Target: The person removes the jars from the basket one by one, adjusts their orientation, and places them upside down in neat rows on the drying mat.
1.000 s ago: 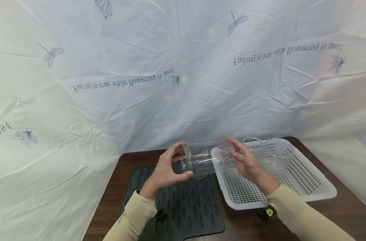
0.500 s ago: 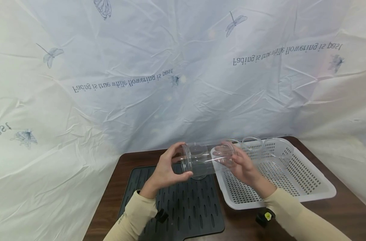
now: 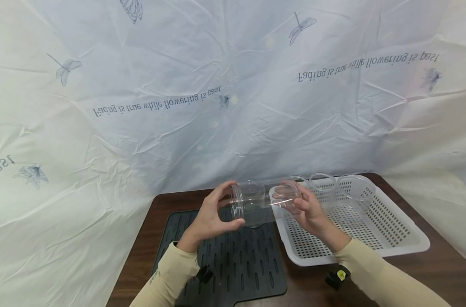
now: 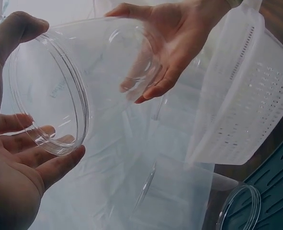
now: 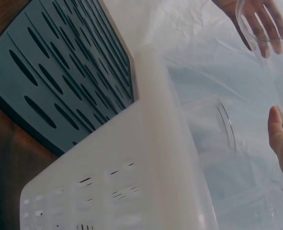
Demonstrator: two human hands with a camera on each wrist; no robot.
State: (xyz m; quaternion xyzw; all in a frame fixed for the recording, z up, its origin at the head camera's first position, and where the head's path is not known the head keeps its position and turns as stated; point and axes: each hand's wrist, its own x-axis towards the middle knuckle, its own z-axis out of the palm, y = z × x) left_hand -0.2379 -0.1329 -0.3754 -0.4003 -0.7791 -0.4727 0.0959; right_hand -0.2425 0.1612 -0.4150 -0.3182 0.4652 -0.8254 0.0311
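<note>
A clear jar (image 3: 260, 204) lies on its side in the air above the dark mat and the basket's left edge. My left hand (image 3: 210, 216) grips its ridged rim, thumb on one side and fingers on the other. At the jar's other end, my right hand (image 3: 311, 214) holds the rounded base, with fingers behind the clear wall and the thumb in front. The left wrist view shows the ridged rim (image 4: 60, 96) close up. A second clear jar (image 4: 179, 191) is below the held one, beside the mat. In the right wrist view the held jar is mostly cut off.
A white perforated basket (image 3: 403, 245) stands on the right of the brown wooden table (image 3: 135, 256). Clear round containers (image 3: 356, 187) show at its back edge. A dark slotted mat (image 3: 233, 273) lies left of it. A printed sheet (image 3: 202, 140) hangs behind.
My right hand has shifted slightly left and changed its hold on the jar's base, its fingers now behind the wall. My left hand has stayed on the rim.
</note>
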